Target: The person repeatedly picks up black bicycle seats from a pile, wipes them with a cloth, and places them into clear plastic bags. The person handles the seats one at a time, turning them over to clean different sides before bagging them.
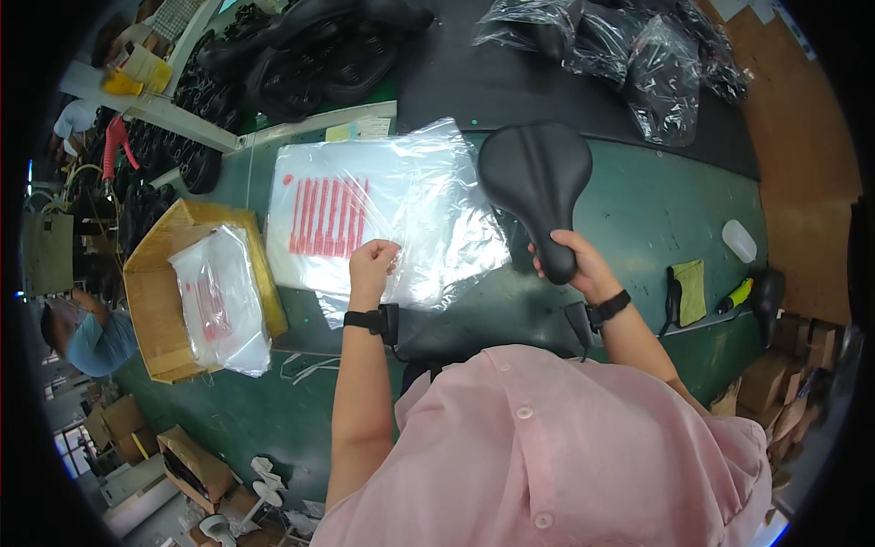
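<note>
My right hand (583,264) grips a black bicycle saddle (538,173) by its narrow nose, with the wide end pointing away from me. The saddle is over the green table, just right of a stack of clear plastic bags (292,223) with red printing. My left hand (374,264) is on the stack, its fingers closed in a pinch on the top plastic bag (437,219). That bag looks wrinkled and shiny and spreads to the right, close to the saddle.
A cardboard box (150,273) with more plastic bags (214,301) stands at the left. Black saddles (319,55) are heaped at the far left, and wrapped saddles (665,82) lie on a black mat (456,82). A yellow-green cloth (690,292) and a white container (739,241) are at the right.
</note>
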Available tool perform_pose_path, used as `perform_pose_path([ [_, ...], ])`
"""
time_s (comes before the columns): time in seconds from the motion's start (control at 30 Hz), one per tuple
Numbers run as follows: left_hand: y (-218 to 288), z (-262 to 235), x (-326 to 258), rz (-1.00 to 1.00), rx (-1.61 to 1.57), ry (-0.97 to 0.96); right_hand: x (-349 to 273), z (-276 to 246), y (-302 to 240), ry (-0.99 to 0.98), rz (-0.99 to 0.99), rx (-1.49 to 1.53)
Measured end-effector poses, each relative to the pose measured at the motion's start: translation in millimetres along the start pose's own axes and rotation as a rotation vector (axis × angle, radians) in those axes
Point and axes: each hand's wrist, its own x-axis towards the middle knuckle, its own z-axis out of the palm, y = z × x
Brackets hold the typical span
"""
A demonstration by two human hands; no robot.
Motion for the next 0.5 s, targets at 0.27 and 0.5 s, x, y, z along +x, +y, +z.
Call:
perform_pose_path([
  [0.27,13.4,-5.8,-0.7,0.079,-0.224,-0.173,51.2,109.0,16.8,-0.204,0.088,-0.054],
  [0.5,26.1,-49.5,1.5,-0.052,-0.989,0.009,152.7,128.2,71.3,-0.077,-0.032,-0.353],
])
